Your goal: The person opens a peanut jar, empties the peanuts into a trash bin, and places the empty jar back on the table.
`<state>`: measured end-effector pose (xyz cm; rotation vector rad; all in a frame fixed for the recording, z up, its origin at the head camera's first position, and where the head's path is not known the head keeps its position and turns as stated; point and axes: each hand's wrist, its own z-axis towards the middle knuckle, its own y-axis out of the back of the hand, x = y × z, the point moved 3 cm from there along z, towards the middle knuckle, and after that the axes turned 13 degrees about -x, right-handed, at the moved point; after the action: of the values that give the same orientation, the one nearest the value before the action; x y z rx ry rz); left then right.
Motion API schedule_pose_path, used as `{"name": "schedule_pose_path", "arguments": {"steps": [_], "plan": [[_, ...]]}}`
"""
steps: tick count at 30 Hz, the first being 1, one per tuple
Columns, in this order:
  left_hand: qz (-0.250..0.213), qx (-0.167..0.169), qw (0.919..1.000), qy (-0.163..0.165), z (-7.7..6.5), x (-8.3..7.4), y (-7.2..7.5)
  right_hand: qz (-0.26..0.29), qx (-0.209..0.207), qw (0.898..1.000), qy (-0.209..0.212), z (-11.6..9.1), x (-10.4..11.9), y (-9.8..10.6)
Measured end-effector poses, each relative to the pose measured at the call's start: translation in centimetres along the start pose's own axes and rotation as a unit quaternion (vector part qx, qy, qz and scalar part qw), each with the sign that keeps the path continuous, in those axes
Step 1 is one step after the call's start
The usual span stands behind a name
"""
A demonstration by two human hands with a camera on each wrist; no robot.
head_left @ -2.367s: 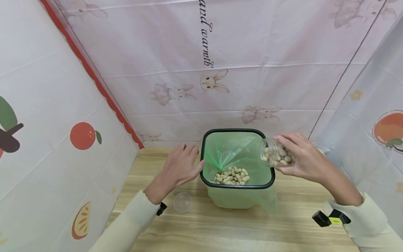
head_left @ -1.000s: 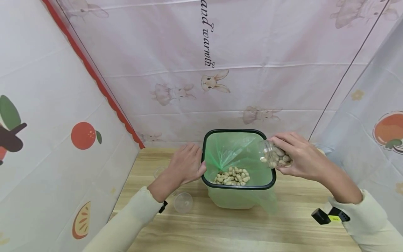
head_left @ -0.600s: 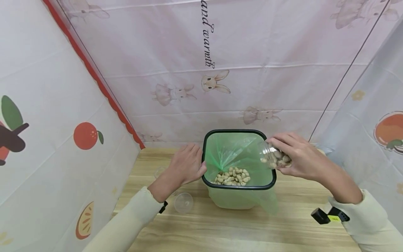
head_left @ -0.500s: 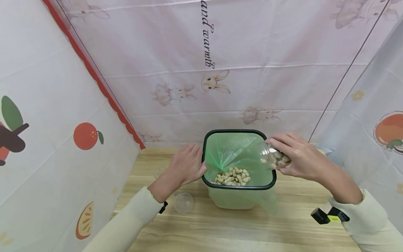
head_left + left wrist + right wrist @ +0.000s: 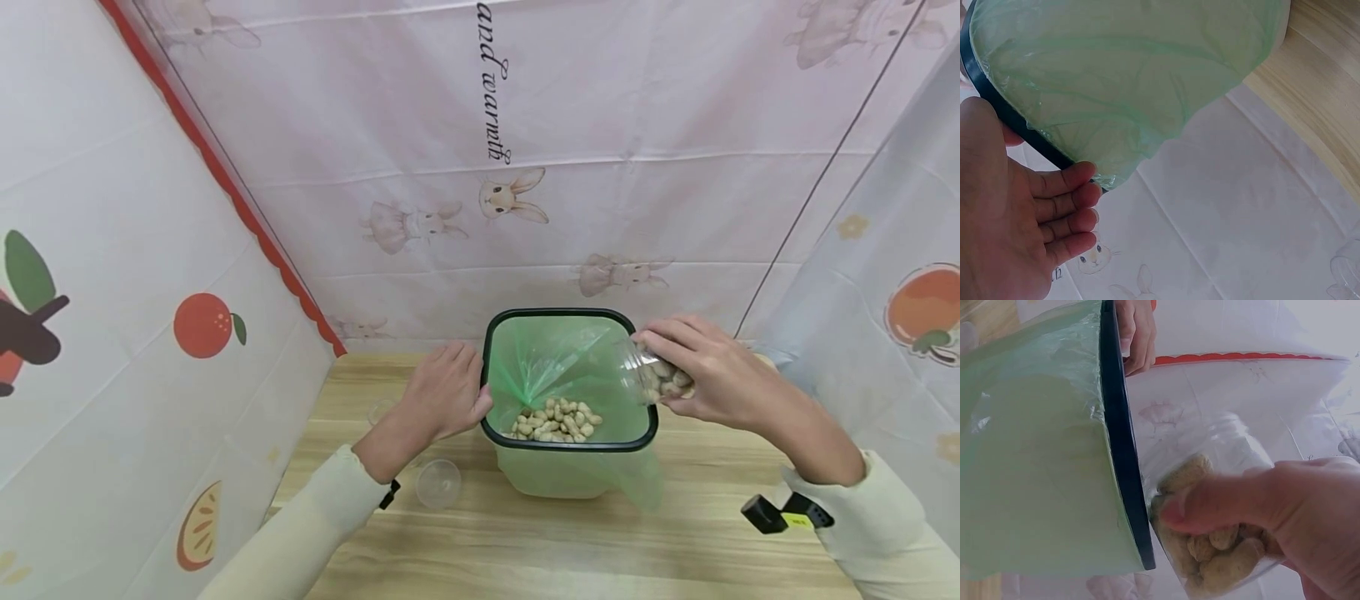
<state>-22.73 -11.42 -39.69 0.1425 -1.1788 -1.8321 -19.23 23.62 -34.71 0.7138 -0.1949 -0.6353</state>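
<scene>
A clear plastic jar (image 5: 637, 368) part full of unshelled peanuts (image 5: 1225, 556) lies tipped in my right hand (image 5: 708, 367), its mouth over the right side of a trash can. The right thumb and fingers curl round the jar's body. The trash can (image 5: 570, 447) has a black rim and a green bag lining. Inside, at the bottom, lies a pile of peanuts (image 5: 555, 421). My left hand (image 5: 444, 387) holds the left side of the rim; in the left wrist view its fingers (image 5: 1066, 209) lie against the outside, with the thumb mostly hidden behind the rim.
On the wooden table (image 5: 480, 554), a clear round lid or cup (image 5: 438, 483) lies left of the trash can. Another clear item (image 5: 381, 410) is partly hidden by my left forearm. Printed cloth walls (image 5: 420, 108) surround the table on the back and both sides.
The jar has tipped further and its peanuts have slid away from the mouth end, with fewer showing. The pile in the trash can is slightly wider. My left hand moved right onto the rim.
</scene>
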Motion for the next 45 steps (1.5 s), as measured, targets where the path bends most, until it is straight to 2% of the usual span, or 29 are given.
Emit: {"name": "schedule_pose_path", "arguments": {"steps": [4, 7, 16, 21, 26, 32, 39, 45], "plan": [[0.003, -0.003, 1.0, -0.002, -0.03, 0.01, 0.02, -0.015, -0.006, 0.999, 0.028, 0.2, 0.3, 0.1], [0.003, -0.002, 1.0, -0.002, 0.01, 0.01, 0.07, -0.02, -0.005, 0.999, 0.033, 0.25, 0.47, 0.15], [0.002, 0.003, 1.0, -0.002, -0.02, -0.02, 0.13, -0.014, 0.003, 1.0, 0.007, -0.1, 0.2, 0.16], [0.003, 0.002, 1.0, -0.002, -0.08, -0.04, 0.06, -0.001, 0.008, 1.0, -0.023, -0.37, -0.05, 0.2], [0.001, 0.005, 1.0, 0.0, -0.05, -0.05, 0.13, 0.01, 0.0, 0.999, -0.039, -0.56, -0.32, 0.25], [-0.001, 0.007, 1.0, 0.0, 0.0, -0.09, 0.22, 0.026, -0.026, 0.999, -0.028, -0.35, -0.43, 0.48], [-0.003, 0.004, 1.0, 0.004, 0.05, -0.07, 0.24, 0.012, -0.015, 1.0, -0.022, -0.11, -0.26, 0.41], [-0.006, -0.002, 1.0, 0.007, 0.0, -0.14, 0.15, 0.005, -0.012, 1.0, 0.0, -0.19, -0.13, 0.05]]}}
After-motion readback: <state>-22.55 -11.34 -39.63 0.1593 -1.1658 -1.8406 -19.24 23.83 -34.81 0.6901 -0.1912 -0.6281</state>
